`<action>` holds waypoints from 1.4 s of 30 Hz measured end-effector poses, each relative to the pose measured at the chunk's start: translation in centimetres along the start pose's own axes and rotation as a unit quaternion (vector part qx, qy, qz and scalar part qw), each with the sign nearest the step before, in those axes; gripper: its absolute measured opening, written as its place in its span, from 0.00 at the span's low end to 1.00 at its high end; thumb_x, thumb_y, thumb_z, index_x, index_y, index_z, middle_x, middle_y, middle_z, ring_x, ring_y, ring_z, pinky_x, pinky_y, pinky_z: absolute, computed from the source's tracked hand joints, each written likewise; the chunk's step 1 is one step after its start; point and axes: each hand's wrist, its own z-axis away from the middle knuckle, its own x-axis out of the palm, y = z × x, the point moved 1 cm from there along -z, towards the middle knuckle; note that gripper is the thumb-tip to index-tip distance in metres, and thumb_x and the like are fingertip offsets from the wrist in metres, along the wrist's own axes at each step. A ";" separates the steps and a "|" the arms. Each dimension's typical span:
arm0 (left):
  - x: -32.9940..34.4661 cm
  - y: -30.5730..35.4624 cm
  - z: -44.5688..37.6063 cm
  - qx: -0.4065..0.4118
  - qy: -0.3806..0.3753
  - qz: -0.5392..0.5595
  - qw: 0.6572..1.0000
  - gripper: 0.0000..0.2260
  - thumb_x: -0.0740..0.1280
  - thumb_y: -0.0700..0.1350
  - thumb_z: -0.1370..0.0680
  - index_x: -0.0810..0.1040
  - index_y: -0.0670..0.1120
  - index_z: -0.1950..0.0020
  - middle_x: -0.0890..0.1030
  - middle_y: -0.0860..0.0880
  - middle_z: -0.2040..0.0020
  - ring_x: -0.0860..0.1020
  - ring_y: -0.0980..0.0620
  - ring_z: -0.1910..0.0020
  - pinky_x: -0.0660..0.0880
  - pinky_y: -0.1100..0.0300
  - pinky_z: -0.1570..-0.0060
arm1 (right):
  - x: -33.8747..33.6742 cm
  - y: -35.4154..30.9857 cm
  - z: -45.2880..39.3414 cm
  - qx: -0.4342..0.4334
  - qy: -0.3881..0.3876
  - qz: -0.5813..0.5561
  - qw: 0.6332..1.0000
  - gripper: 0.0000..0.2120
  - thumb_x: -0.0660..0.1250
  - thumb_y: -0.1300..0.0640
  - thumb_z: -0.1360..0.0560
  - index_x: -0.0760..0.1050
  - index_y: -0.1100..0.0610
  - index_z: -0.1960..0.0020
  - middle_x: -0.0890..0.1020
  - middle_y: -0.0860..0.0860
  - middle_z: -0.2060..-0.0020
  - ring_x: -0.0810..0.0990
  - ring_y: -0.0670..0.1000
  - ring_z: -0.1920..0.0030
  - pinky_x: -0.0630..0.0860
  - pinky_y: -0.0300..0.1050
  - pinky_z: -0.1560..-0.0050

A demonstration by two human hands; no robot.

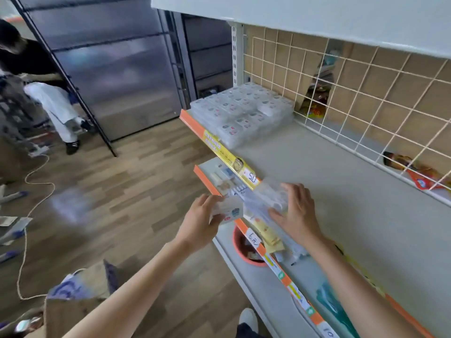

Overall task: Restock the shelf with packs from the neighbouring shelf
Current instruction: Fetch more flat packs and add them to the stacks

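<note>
Two bare forearms run up from the bottom edge, nearest the lens, converging at centre frame. Left hand [203, 215], centre-left: fingers and thumb curled round a small white pack [228, 210], pinching it from the side and holding it in the air just off the shelf lip, likely waiting its turn. Right hand [294, 212], just right of centre: palm down, fingers spread and bent over a clear plastic pack [264, 197], clamped on it at the front edge of the middle shelf [341, 191], over the orange-yellow price strip [229, 154]; reads as setting it down or sliding it in, though blur hides whether the pack rests on the shelf. Wrist near level, forearm angled in from lower right. Upper centre of frame: a stack of similar clear packs [244, 111] already sits at the shelf's far left end, so the new ones probably go beside it; most of the shelf in between is bare. Behind, a wire grid back panel [366, 93] with snack bags [415, 172] visible through it, upper right. Lower shelf, below the hands: red bowl [240, 247] and loose items. Far left: another person bending over, wood floor [122, 179], a cord.
</note>
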 end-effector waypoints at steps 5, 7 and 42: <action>-1.0 -0.7 -7.2 0.030 0.027 -0.004 0.999 0.16 0.65 0.40 0.24 0.70 0.44 0.37 0.74 0.47 0.42 0.71 0.47 0.43 0.62 0.68 0.52 | 2.7 1.9 -7.2 0.067 0.010 0.036 0.997 0.27 0.65 0.49 0.39 0.73 0.65 0.45 0.76 0.62 0.54 0.75 0.65 0.53 0.71 0.56 0.57; -0.2 -0.4 -9.5 0.043 0.022 0.011 0.999 0.16 0.65 0.40 0.24 0.69 0.44 0.37 0.74 0.46 0.41 0.71 0.46 0.43 0.61 0.67 0.54 | 3.5 3.1 -7.8 0.102 -0.002 0.062 0.993 0.28 0.62 0.45 0.38 0.73 0.64 0.45 0.76 0.62 0.55 0.75 0.64 0.53 0.71 0.56 0.57; 11.8 0.1 -28.4 0.383 -0.242 0.112 0.884 0.30 0.69 0.49 0.31 0.66 0.46 0.30 0.66 0.48 0.42 0.60 0.54 0.42 0.57 0.70 0.42 | 3.6 2.8 -7.8 0.424 0.222 0.059 0.876 0.29 0.58 0.38 0.32 0.73 0.54 0.38 0.73 0.48 0.57 0.74 0.53 0.54 0.72 0.43 0.51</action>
